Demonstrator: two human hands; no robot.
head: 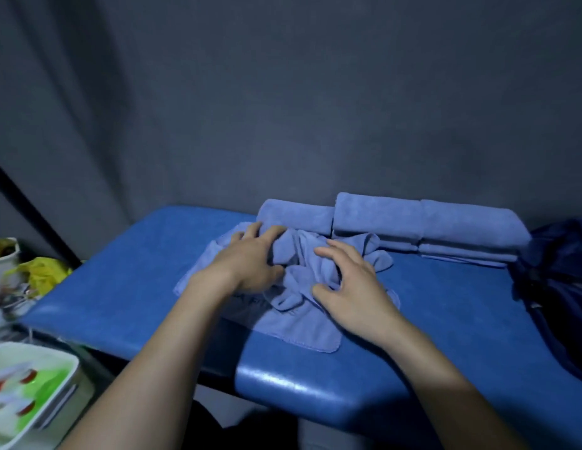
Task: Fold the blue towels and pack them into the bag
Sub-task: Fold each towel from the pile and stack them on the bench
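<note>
Head view looks forward and down, close over the padded table (127,287)

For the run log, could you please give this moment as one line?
left hand grips crumpled towel | right hand presses it | folded towels behind | bag unpacked
</note>
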